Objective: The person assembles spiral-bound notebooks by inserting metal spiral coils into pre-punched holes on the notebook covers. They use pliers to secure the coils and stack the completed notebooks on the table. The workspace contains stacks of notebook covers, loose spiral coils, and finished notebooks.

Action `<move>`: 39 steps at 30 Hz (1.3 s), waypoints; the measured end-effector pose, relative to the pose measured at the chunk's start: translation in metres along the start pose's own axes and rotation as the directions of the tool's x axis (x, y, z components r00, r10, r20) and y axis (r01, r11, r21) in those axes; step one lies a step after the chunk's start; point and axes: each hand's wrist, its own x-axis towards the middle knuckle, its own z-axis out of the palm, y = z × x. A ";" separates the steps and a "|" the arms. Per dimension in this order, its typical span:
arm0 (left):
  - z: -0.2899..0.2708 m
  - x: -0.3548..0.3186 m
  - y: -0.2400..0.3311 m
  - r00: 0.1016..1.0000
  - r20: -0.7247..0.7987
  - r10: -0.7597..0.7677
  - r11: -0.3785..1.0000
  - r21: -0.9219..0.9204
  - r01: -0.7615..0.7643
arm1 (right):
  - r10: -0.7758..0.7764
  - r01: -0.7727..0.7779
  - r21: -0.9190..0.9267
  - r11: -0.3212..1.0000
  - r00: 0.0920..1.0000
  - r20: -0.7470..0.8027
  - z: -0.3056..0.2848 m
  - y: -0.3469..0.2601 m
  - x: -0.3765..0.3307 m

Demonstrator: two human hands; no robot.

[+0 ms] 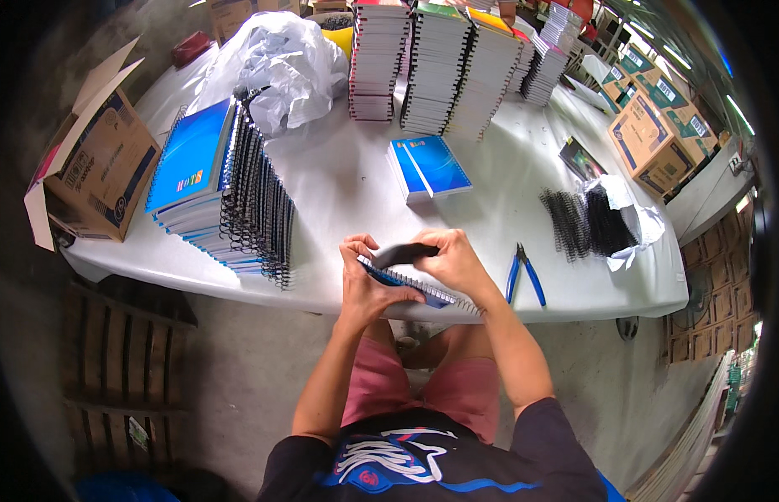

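My left hand grips the near left end of a blue notebook with a wire spiral along its edge, held at the front edge of the white table. My right hand holds the notebook's far side and pinches a black wire coil lying across its top. Both hands are closed around the notebook, which tilts down to the right.
A tall slanted stack of bound blue notebooks sits left. Two unbound blue pads lie centre, blue-handled pliers right, loose black coils by a white bag. High notebook stacks stand behind. Cardboard boxes flank the table.
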 end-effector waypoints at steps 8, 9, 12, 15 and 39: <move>0.002 -0.003 -0.005 0.987 -0.032 -0.155 0.893 -0.432 0.126 | -0.050 -0.368 -0.629 0.685 0.837 -0.545 -0.068 0.051 -0.034; -0.003 -0.004 -0.003 0.976 -0.011 -0.217 0.834 -0.521 0.180 | 0.105 -0.535 -0.536 0.653 0.765 -0.635 -0.081 0.063 -0.049; -0.006 -0.007 -0.007 0.964 -0.092 -0.250 0.784 -0.603 0.146 | 0.553 -0.835 -0.441 0.329 0.549 -0.627 -0.063 0.022 -0.079; 0.003 -0.007 0.015 0.970 -0.124 -0.207 0.816 -0.569 0.102 | 0.489 -0.798 -0.501 0.334 0.601 -0.632 -0.031 0.045 -0.104; 0.011 -0.024 0.047 0.909 -0.352 0.223 0.960 -0.081 -0.266 | -0.224 0.022 -0.576 0.817 0.933 -0.282 0.004 -0.081 -0.105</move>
